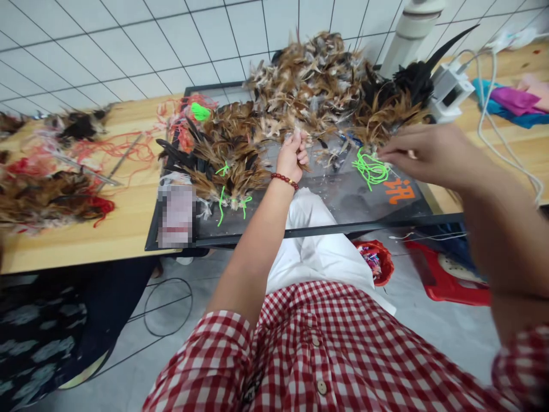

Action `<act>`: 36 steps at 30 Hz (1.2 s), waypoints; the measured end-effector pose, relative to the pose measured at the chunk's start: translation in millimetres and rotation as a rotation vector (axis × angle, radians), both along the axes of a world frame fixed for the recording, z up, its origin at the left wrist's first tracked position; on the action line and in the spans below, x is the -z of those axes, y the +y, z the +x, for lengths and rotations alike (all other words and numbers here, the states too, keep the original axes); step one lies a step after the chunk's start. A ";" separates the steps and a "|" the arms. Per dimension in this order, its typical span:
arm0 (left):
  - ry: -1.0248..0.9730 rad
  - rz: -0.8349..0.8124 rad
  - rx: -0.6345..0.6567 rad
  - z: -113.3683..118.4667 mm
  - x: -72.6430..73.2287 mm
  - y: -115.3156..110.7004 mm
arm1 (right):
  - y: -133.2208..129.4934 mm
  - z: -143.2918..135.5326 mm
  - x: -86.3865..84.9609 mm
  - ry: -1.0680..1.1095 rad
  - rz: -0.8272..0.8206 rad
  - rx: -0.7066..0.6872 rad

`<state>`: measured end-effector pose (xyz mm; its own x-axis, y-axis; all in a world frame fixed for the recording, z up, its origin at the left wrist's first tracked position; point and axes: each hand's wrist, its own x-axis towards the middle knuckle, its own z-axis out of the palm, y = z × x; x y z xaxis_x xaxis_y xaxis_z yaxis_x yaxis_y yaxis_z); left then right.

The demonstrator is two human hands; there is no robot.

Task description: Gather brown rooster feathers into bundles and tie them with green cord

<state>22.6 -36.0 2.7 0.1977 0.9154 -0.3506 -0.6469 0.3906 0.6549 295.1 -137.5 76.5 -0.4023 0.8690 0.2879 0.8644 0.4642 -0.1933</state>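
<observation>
My left hand (pixel 295 153), with a red bead bracelet at the wrist, is closed over the dark tray (pixel 330 200). Brown feather tips poke out beneath its curled fingers. Further right, my right hand (pixel 429 153) is blurred, its fingers drawn together beside a loose coil of bright green string (pixel 369 168). What it pinches, if anything, is hidden. Between and behind the hands rises a big heap of brown and grey feathers (pixel 315 74). Bundles of brown feathers (pixel 240 154), some tied with green string, lie left of my left hand.
At the right stand a white charger (pixel 452 86) with a cable and bright cloths (pixel 514 100). Red string (pixel 124 151), tools and more feathers cover the wooden table (pixel 55 252) on the left. Below are a red basket (pixel 381 260) and a red stool (pixel 441 280). Another person's dark clothing (pixel 55 326) shows lower left.
</observation>
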 end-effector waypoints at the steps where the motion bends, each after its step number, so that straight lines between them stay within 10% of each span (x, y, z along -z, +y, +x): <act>1: 0.001 0.001 0.004 -0.3 0.0 -0.3 | 16.7 -27.6 3.8 -0.063 -0.002 0.043; 6: -0.021 -0.009 0.004 -3.4 0.3 0.7 | 91.9 -100.2 35.8 -0.121 -0.107 0.273; 12: -0.024 -0.014 0.008 -6.3 1.6 2.0 | 139.8 -91.2 64.4 -0.020 -0.134 0.390; 15: -0.023 -0.012 0.004 -6.4 2.8 2.3 | 153.9 -74.4 76.7 0.360 -0.074 0.282; 21: -0.009 0.014 -0.003 0.4 3.5 -0.2 | 131.6 -75.8 87.3 1.148 -0.316 0.099; 36: 0.128 0.146 0.027 2.2 -6.9 -6.9 | 93.4 -112.8 89.3 1.089 -0.511 -0.110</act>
<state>24.8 -42.9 9.6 0.1846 0.9533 -0.2388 -0.5451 0.3015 0.7823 182.4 -44.0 -12.7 -0.2414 0.9579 0.1552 0.0948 0.1824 -0.9786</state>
